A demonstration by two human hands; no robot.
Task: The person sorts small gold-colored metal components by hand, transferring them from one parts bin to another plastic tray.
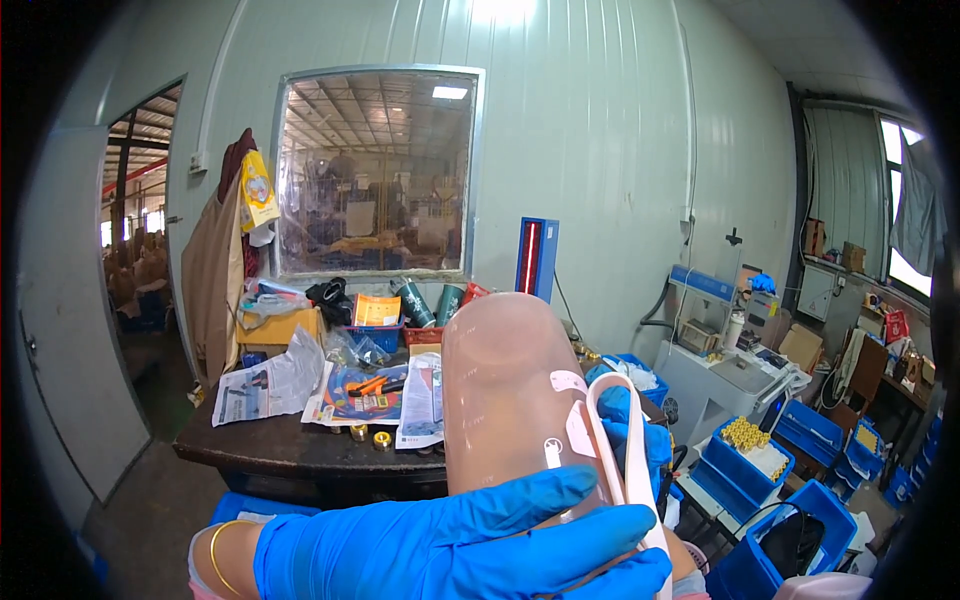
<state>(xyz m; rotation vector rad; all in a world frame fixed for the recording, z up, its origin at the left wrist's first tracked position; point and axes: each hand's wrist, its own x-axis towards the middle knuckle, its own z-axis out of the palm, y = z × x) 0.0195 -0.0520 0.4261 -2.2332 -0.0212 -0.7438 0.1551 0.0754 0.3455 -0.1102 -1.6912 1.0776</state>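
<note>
A large translucent pink bottle [500,400] stands up close in the middle of the view, its rounded end uppermost. Along its right side runs a pale pink carrying strap [638,450]. My left hand [500,540], in a blue glove, comes in from the lower left with its fingers wrapped across the bottle and strap. Of my right arm [684,553] only a bit of bare skin shows at the bottle's lower right; my right hand's fingers are hidden. The bottle's lower end is covered by the left hand.
Beyond the bottle is a dark table [215,440] with papers [270,385], orange-handled pliers [368,385] and brass rings [382,440]. Blue bins, one filled with brass pieces [745,434], stand at right. Near the back wall are a bench machine [700,283] and a blue upright gauge [538,260].
</note>
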